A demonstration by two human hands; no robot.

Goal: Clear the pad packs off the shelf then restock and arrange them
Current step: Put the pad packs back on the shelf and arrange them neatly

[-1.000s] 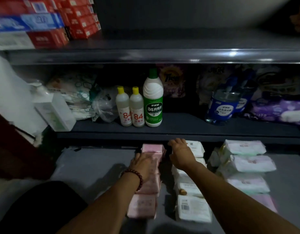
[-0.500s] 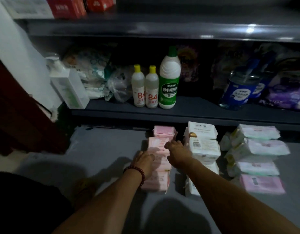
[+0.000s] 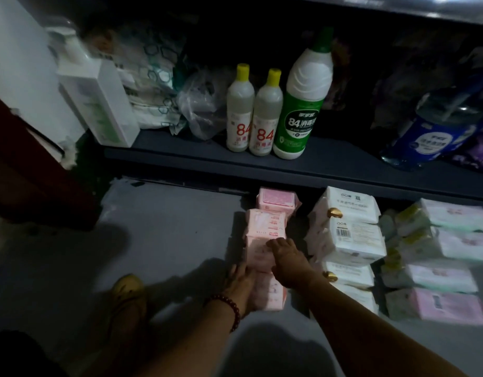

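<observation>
Down on the lowest grey shelf (image 3: pixel 167 240), directly below and in front of the tall green disinfectant bottle (image 3: pixel 303 104), a single-file row of pink pad packs (image 3: pixel 265 235) runs from the shelf's back toward the person. Both bare hands are on this row. The left hand (image 3: pixel 241 284), with a bead bracelet (image 3: pixel 229 306) at the wrist, lies flat against the row's left side near its front end, its fingers straight and close together. The right hand (image 3: pixel 288 265) rests palm down on top of the row, fingers stretched forward and held together over a middle pack. Neither hand pinches or lifts anything.

Below and to the right of the green bottle sits a second column of white pad packs (image 3: pixel 352 232) with barcodes, stacked and slightly uneven. Further right of the bottle is a third column of white-and-green packs (image 3: pixel 449 240), ending in a pink one at the front.

Clearing looks finished and restocking seems well along, since three columns are already laid down. The hands appear to be squaring the pink row into a straight line. The white column looks as if it needs tidying next. The shelf below and left of the bottle is bare grey, and whether more packs wait out of view cannot be told.
</observation>
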